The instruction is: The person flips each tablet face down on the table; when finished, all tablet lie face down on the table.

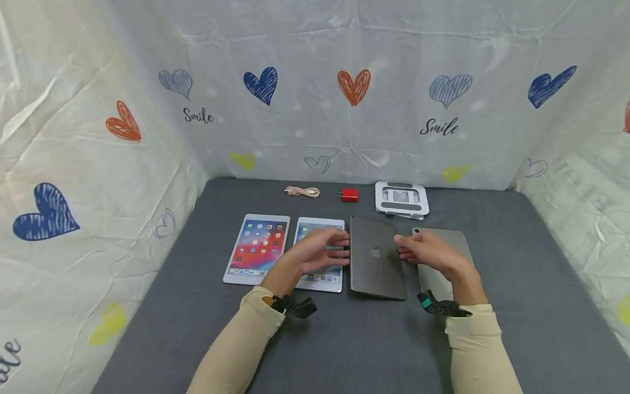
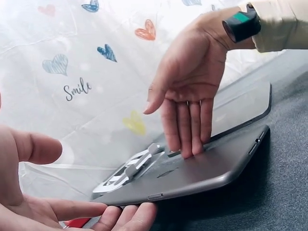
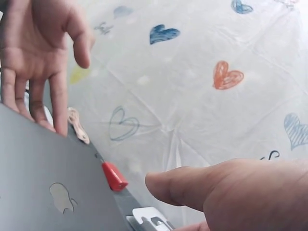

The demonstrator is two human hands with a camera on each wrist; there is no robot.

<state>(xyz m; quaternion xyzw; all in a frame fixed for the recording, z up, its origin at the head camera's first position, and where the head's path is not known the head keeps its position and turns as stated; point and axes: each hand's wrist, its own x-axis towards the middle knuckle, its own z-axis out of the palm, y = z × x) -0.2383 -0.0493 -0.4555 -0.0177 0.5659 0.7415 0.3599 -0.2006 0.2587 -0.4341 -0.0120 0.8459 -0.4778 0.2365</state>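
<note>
The dark gray iPad (image 1: pixel 366 279) is screen side down in the middle of the scene, pale Apple logo (image 1: pixel 375 252) facing up. It slants, left long edge raised, its charging-port end (image 2: pixel 257 141) near and its camera corner far left.

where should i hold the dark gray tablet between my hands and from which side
Probably midway along both long edges, one hand from each side. The dark gray tablet is thin and wide, logo side up, so its back offers little to pinch; it seems tilted off the table, and fingers of the left hand meet its left edge.
</note>
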